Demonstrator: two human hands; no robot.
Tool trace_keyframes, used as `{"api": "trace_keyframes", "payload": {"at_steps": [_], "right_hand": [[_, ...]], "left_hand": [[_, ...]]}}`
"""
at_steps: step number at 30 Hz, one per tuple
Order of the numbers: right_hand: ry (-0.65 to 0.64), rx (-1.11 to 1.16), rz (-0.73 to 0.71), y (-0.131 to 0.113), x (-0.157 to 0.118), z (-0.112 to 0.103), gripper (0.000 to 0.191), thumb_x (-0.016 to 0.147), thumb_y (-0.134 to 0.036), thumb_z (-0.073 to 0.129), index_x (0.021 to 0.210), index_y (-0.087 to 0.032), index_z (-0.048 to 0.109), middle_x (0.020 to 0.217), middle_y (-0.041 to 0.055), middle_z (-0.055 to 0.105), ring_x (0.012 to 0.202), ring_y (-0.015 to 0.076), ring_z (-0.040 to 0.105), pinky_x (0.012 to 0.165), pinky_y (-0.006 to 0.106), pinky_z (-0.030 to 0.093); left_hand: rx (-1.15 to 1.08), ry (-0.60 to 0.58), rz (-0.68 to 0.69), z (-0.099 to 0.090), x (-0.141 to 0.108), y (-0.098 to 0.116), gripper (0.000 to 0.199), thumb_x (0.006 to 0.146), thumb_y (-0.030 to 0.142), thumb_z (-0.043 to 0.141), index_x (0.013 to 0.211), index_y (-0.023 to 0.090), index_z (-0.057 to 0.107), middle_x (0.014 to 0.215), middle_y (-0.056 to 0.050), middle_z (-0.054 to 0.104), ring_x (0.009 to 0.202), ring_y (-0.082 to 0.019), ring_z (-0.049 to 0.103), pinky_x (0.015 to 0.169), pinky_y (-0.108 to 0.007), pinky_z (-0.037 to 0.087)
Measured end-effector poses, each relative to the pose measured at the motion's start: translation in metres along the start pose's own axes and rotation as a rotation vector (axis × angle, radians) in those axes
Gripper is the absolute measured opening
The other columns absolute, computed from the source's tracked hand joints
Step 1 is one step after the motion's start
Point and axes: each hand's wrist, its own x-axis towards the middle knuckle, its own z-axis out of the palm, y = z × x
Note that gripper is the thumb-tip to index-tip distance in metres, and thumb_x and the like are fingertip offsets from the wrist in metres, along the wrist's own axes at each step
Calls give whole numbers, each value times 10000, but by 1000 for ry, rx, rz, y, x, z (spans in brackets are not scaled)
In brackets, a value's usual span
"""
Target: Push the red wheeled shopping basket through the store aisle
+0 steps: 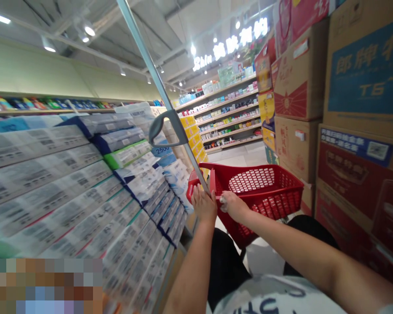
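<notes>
Shopping basket (258, 192), red plastic, gripped at its near end.
Left hand (204, 205) closed around the metal pole (170, 117) rising from the basket; right hand (233, 206) closed on the rim just beside it. Tissue packs (68, 196) left of the basket, cardboard cartons (363, 87) right.

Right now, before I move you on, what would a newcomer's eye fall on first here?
The red plastic shopping cart stands out at centre, with the left hand and right hand gripping its rim by a tall metal pole. Wrapped packs of tissue fill the left side, and stacked cardboard cartons tower on the right.
</notes>
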Motion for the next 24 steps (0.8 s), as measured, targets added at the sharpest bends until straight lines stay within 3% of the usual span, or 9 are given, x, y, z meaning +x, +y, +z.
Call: {"api": "trace_keyframes", "payload": {"at_steps": [5, 10, 16, 20, 22, 24], "right_hand": [[162, -11, -112, -5, 6, 7, 508, 808, -92, 532, 1303, -205, 527, 1495, 111, 349, 1380, 240, 331, 1103, 449, 373], [25, -102, -97, 0, -3, 17, 658, 797, -72, 549, 1431, -153, 392, 1450, 167, 423, 1377, 274, 335, 1132, 494, 298], [43, 32, 66, -18, 10, 10, 431, 932, -138, 377, 1353, -133, 468, 1297, 160, 575, 1211, 215, 527, 1036, 387, 404], [61, 19, -22, -12, 7, 5, 298, 942, -184, 387, 1164, -144, 582, 1185, 119, 628, 1141, 203, 558, 1011, 355, 414], [75, -36, -83, -4, 2, 3, 277, 921, -178, 429, 1141, -136, 592, 1215, 124, 610, 1180, 217, 526, 1046, 369, 378], [132, -61, -47, 1, 0, 3, 249, 910, -178, 446, 1086, -147, 619, 1248, 128, 585, 1207, 238, 494, 1063, 397, 352]], "left_hand": [[37, -124, 28, -1, -1, -9, 369, 923, 321, 469, 1182, 94, 602, 1409, -204, 478, 1355, -325, 375, 1090, -494, 311], [32, -134, 61, -5, -5, -8, 451, 942, 327, 431, 1283, 51, 539, 1352, -224, 527, 1308, -326, 427, 1075, -521, 318], [53, -130, 3, -6, -7, 1, 440, 941, 287, 398, 1254, 24, 560, 1303, -212, 569, 1275, -328, 450, 1088, -514, 296], [26, -152, 15, -10, -8, 4, 430, 936, 298, 416, 1252, 50, 569, 1283, -196, 587, 1269, -317, 454, 1098, -506, 285], [17, -139, 5, -10, -10, 7, 433, 936, 312, 421, 1246, 50, 571, 1287, -197, 583, 1273, -318, 449, 1098, -510, 280], [15, -118, -20, -10, -10, 11, 444, 929, 317, 433, 1244, 35, 567, 1295, -211, 572, 1278, -324, 442, 1097, -516, 278]]}}
